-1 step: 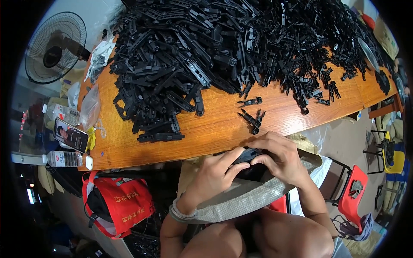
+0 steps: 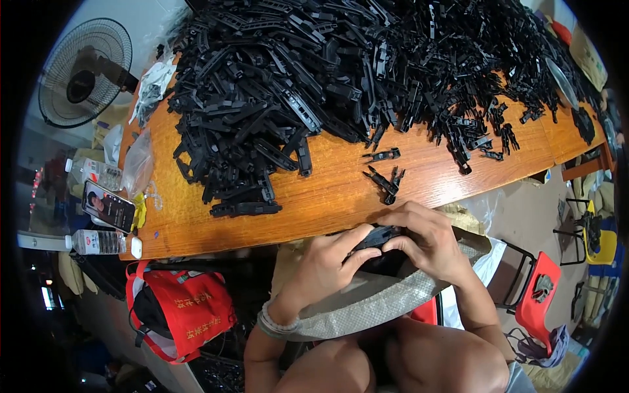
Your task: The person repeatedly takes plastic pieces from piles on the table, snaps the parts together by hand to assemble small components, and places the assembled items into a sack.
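Between my two hands is a black plastic part, held just off the table's near edge. My left hand pinches its left end with thumb and fingers. At the other end, my right hand grips it, fingers curled over the top, so much of the part is hidden. Below them gapes a woven sack, its pale rim folded outward over my lap. A few small black clip-like pieces lie on the wooden table just beyond my right hand.
Large heaps of long black plastic parts and smaller black pieces cover the table's far side. At the left edge are a phone, water bottles and a fan. A red bag sits lower left, a red chair right.
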A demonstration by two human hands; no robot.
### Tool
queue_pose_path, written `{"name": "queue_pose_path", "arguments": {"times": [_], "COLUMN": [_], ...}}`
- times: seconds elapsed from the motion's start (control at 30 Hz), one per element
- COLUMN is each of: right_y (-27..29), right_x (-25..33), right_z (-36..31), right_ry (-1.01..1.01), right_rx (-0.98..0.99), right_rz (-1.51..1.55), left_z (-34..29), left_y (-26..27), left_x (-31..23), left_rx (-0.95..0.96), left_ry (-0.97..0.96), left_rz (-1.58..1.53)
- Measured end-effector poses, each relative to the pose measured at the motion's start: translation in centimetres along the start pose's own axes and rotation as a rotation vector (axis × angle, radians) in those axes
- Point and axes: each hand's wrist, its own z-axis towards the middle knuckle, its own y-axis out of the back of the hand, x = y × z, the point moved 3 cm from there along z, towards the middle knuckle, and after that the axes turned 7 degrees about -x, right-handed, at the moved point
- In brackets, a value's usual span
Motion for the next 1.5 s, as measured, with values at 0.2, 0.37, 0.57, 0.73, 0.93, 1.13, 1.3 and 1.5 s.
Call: {"name": "queue_pose_path", "arguments": {"times": [0.2,0.37,0.57,0.73,0.93,1.13,1.3,1.5], "right_y": [0.9,1.2,0.1,1.3,0.4,-1.0,-1.4,-1.3], "right_x": [-1.3,-2.7,-3.9,-3.4,-1.3,-0.6,-0.3,-0.1], "right_z": [1.4,5.9,7.5,6.1,3.0,1.7,1.8,1.4], "right_ry": [-0.079,0.024,0.09,0.114,-0.365,-0.341,-0.029,0.057], "right_rx": [0.079,-0.091,0.002,-0.166,-0.032,0.064,-0.01,-0.119], "right_rz": [0.113,-0.329,-0.517,-0.48,0.654,0.649,0.413,0.288], "left_z": [3.5,6.3,6.5,3.7,1.9,1.6,0.9,0.3], "left_y": [3.2,3.4,2.5,2.1,1.0,0.1,0.1,0.3], "left_x": [3.0,5.3,5.1,3.0,3.3,3.2,3.4,0.8], "left_rx": [-0.254,-0.414,-0.356,-0.303,-0.41,-0.155,-0.066,0.009], "left_ry": [0.009,-0.102,-0.029,0.133,0.411,0.698,0.621,0.505], "left_rz": [0.282,0.904,1.02,0.653,-0.493,-1.074,-0.922,-0.535]}}
